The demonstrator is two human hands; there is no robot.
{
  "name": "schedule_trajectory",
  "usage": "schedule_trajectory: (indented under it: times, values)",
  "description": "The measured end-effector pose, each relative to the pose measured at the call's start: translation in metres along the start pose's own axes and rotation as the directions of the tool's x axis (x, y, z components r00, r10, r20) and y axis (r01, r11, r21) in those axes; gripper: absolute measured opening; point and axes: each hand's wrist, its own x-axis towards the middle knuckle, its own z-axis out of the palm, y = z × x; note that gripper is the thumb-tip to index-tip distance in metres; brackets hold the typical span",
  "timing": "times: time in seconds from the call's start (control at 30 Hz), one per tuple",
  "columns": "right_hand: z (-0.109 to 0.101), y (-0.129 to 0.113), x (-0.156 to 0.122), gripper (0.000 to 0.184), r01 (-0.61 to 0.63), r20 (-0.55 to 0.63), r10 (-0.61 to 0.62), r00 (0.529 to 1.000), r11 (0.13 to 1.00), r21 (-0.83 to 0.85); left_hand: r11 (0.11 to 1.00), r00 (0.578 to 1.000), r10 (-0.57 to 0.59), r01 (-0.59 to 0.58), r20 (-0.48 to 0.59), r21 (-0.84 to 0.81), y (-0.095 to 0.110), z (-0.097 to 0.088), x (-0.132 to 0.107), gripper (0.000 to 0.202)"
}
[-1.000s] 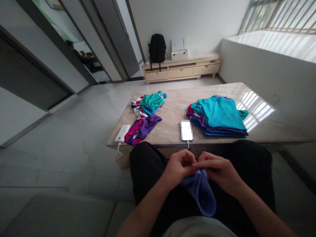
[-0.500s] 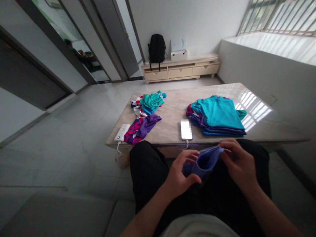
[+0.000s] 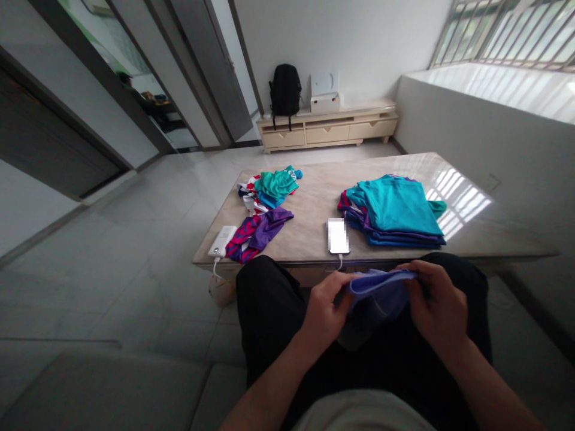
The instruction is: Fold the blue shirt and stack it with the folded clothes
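Observation:
Over my lap, a blue-purple piece of clothing (image 3: 380, 296) is stretched between my two hands, its open edge facing up. My left hand (image 3: 327, 305) pinches the left end of that edge. On the other end, my right hand (image 3: 435, 299) grips the cloth between thumb and fingers. The lower part of the garment hangs down between my knees, and its full shape cannot be made out. Just beyond my hands, a stack of folded clothes (image 3: 395, 206) lies on the table (image 3: 314, 185), a teal piece on top.
A phone (image 3: 338, 236) with a white cable lies near the table's front edge. Left of it are a white power bank (image 3: 222, 241), a purple and red garment (image 3: 260, 232) and a crumpled clothes pile (image 3: 274, 185). A black backpack (image 3: 286, 90) stands on the low cabinet (image 3: 327, 131).
My left hand has gone from spread fingers around the garment's opening to a pinch on its edge. The round opening is now pulled into a flatter line.

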Motion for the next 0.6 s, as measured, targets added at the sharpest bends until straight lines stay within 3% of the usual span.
schedule_trajectory:
  times: [0.13, 0.2, 0.3, 0.43, 0.5, 0.6]
  values:
    - [0.0, 0.008, -0.002, 0.017, 0.091, -0.054, -0.094, 0.994, 0.994, -0.055, 0.996, 0.997, 0.073, -0.075, 0.038, 0.044, 0.0, -0.007, 0.001, 0.024]
    - [0.001, 0.013, -0.003, 0.018, 0.147, -0.068, -0.151, 0.986, 0.987, -0.059, 0.987, 0.982, 0.136, -0.146, 0.133, 0.068, 0.001, -0.014, 0.002, 0.03]
    - [0.003, 0.02, -0.002, 0.022, 0.264, -0.046, -0.264, 0.963, 0.965, -0.001, 0.975, 0.923, 0.158, -0.203, 0.351, 0.094, 0.01, -0.03, 0.003, 0.036]
    - [-0.003, 0.008, 0.002, 0.026, 0.318, 0.003, -0.322, 0.947, 0.937, 0.141, 0.991, 0.855, 0.058, -0.111, 0.516, 0.072, 0.036, -0.063, 0.01, 0.037]
    - [-0.019, -0.014, 0.005, 0.027, 0.267, 0.033, -0.285, 0.958, 0.928, 0.262, 0.997, 0.802, 0.074, -0.042, 0.593, -0.067, 0.046, -0.077, 0.019, 0.036]
    - [-0.051, -0.061, 0.014, 0.027, 0.164, 0.138, -0.242, 0.96, 0.892, 0.422, 0.899, 0.654, 0.203, 0.171, 0.729, -0.404, 0.041, -0.076, 0.033, 0.04]
